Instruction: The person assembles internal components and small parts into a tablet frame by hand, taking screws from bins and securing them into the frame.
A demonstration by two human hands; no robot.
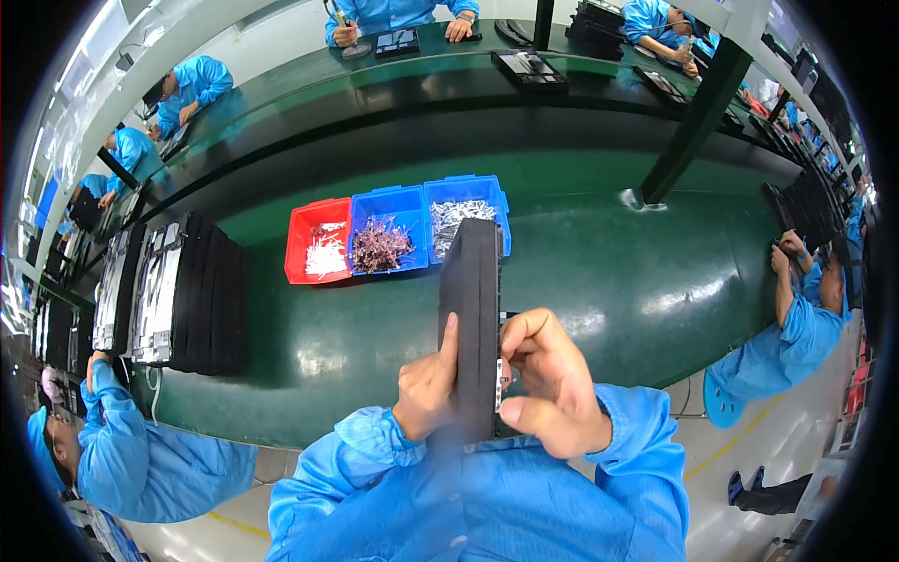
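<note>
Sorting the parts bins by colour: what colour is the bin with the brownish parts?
Blue; the middle bin, clearest in the head view.

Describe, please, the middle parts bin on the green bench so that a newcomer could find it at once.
Start at the long dark green workbench. Just beyond the flat black panel held on edge between the two hands stand three small plastic bins in a row. The middle blue bin holds a brownish tangle of small parts, unlike the red bin with white pieces at its left.

A single head-worn fisheye view looks steeply down from above the person's chest, close over both forearms at the near edge. It faces forward across the green workbench (609, 281), whose far side and neighbouring workstations bend toward the rim.
</note>
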